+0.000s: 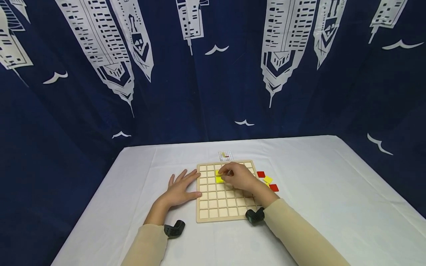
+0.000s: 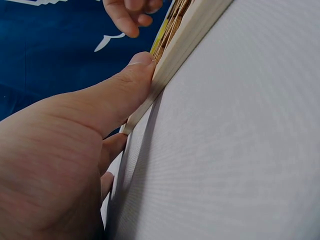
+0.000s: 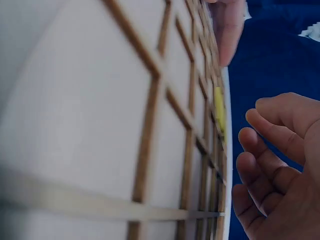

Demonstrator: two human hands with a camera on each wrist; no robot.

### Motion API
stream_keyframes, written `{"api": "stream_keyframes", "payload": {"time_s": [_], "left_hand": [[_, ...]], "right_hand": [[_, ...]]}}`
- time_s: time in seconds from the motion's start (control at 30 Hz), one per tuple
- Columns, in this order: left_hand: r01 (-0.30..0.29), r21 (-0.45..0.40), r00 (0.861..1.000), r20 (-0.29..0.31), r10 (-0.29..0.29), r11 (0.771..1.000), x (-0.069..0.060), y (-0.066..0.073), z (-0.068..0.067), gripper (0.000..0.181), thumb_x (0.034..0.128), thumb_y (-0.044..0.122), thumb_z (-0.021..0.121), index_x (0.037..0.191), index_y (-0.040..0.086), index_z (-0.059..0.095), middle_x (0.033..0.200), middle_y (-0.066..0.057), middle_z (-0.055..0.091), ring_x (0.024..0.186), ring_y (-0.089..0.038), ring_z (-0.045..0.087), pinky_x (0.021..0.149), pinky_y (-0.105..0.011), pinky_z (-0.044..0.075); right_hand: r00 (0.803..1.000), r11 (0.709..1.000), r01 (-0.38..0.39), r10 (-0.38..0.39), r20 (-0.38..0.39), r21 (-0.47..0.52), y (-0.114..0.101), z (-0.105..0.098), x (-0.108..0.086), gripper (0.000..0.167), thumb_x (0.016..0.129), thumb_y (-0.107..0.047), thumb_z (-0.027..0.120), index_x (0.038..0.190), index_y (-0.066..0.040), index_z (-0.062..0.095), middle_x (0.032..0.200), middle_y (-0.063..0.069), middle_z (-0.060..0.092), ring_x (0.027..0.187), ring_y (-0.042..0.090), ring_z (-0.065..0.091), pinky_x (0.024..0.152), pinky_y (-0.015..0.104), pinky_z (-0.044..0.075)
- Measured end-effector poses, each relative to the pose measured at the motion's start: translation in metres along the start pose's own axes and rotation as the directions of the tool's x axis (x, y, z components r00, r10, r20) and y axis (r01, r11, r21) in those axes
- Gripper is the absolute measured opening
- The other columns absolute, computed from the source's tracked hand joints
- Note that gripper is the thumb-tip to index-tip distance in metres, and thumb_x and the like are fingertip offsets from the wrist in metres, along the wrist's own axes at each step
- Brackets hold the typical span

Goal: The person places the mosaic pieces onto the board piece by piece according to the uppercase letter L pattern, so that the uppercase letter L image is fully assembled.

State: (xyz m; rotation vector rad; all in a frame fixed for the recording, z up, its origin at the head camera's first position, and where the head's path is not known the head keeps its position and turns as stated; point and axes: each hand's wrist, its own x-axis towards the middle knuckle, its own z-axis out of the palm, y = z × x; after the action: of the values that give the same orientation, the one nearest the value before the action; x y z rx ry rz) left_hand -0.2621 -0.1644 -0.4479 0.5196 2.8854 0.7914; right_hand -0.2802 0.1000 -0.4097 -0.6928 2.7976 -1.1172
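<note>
A wooden grid board [image 1: 213,214] lies flat on the table. Two yellow square tiles, a nearer yellow tile [image 1: 219,180] and a farther yellow tile [image 1: 217,172], sit in neighbouring cells of its upper part. My left hand [image 1: 178,193] rests on the board's left edge with fingers spread; the left wrist view shows its thumb [image 2: 135,75] against the rim. Over the yellow tiles hovers my right hand [image 1: 240,176], fingers loosely bent. In the right wrist view the right hand [image 3: 280,165] stands just off the board surface, and no tile shows between its fingertips.
Right of the board lie loose tiles: a red tile [image 1: 261,174], a yellow tile [image 1: 267,179], another red tile [image 1: 274,187] and a partly covered yellow one. Behind the board is a small printed grid card [image 1: 226,155]. A dark blue curtain [image 1: 199,92] hangs behind the white-covered table [image 1: 332,207].
</note>
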Motion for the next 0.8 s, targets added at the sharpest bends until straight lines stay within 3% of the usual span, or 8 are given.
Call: {"api": "stream_keyframes", "payload": {"time_s": [0.27,0.47,0.8], "left_hand": [[-0.005,-0.019,0.999,0.032,0.005,1.000,-0.002,0.001,-0.002,0.085,0.0798,0.048,0.079,0.153,0.027,0.041,0.167,0.002,0.026,0.158,-0.030,0.006,0.122,-0.063,-0.011],[-0.013,-0.042,0.998,0.053,0.015,0.999,-0.005,0.001,-0.005,0.093,0.0735,0.049,0.084,0.153,0.027,0.041,0.167,0.002,0.024,0.158,-0.031,0.004,0.122,-0.063,-0.012],[-0.029,-0.018,0.998,0.048,0.029,0.999,-0.004,0.002,-0.004,0.092,0.0753,0.052,0.082,0.154,0.026,0.040,0.167,0.000,0.025,0.158,-0.033,0.006,0.122,-0.065,-0.011]], "right_hand": [[0.998,0.999,0.048,-0.048,-0.046,0.003,-0.002,-0.016,-0.011,0.018,0.093,-0.011,0.067,0.109,-0.006,0.073,0.097,0.004,0.068,0.079,0.014,0.054,0.073,0.026,0.047],[0.997,0.999,0.042,-0.042,-0.062,0.007,-0.001,-0.027,-0.020,0.020,0.094,-0.012,0.066,0.112,-0.008,0.072,0.104,0.006,0.069,0.086,0.016,0.058,0.075,0.028,0.049],[0.988,0.994,-0.058,0.070,-0.137,0.091,0.021,-0.049,-0.037,0.025,0.096,-0.016,0.066,0.120,-0.010,0.070,0.119,0.011,0.069,0.097,0.021,0.059,0.077,0.031,0.049]]}}
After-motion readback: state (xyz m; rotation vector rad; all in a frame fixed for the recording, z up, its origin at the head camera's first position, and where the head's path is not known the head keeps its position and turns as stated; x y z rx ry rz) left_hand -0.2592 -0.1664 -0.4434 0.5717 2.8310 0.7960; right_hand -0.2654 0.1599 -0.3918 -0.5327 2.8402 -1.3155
